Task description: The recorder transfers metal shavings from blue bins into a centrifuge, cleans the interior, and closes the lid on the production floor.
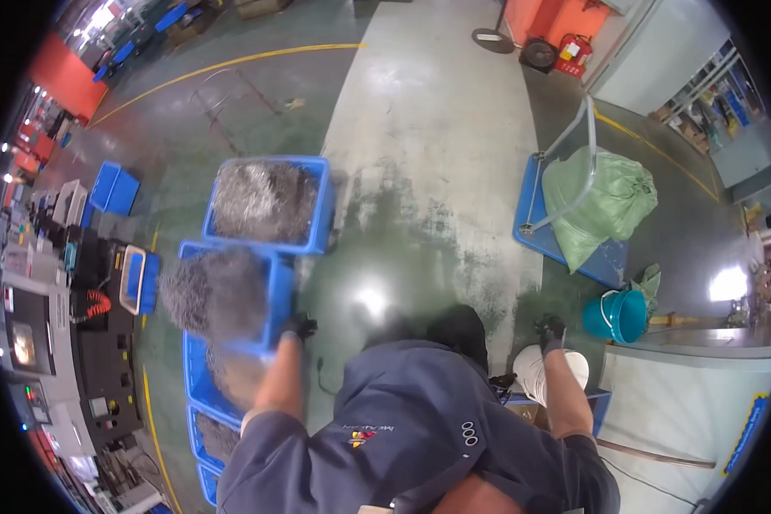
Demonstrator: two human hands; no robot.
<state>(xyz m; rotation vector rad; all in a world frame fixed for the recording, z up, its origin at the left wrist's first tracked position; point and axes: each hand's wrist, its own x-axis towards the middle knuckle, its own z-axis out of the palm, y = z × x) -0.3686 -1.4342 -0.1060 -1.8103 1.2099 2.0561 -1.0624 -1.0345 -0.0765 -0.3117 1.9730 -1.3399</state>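
Note:
My left hand (301, 327), in a dark glove, is beside the right edge of a blue bin (280, 295). Its small fingers look loosely apart, with nothing visible in them. Grey metal shavings (223, 291) heap above that bin's rim, partly smeared. On the other side, my right hand (551, 326), also dark-gloved, hangs just beyond a white bucket (531, 374). Its fingers appear apart and hold nothing I can see. My right forearm covers part of the bucket.
Another blue bin (324, 206) of shavings stands farther ahead, with more bins (199, 368) nearer me. At right, a blue trolley (527, 224) carries a green sack (604, 201). A teal bucket (627, 317) stands near a pale cabinet (685, 403). Machines (43, 334) line the left.

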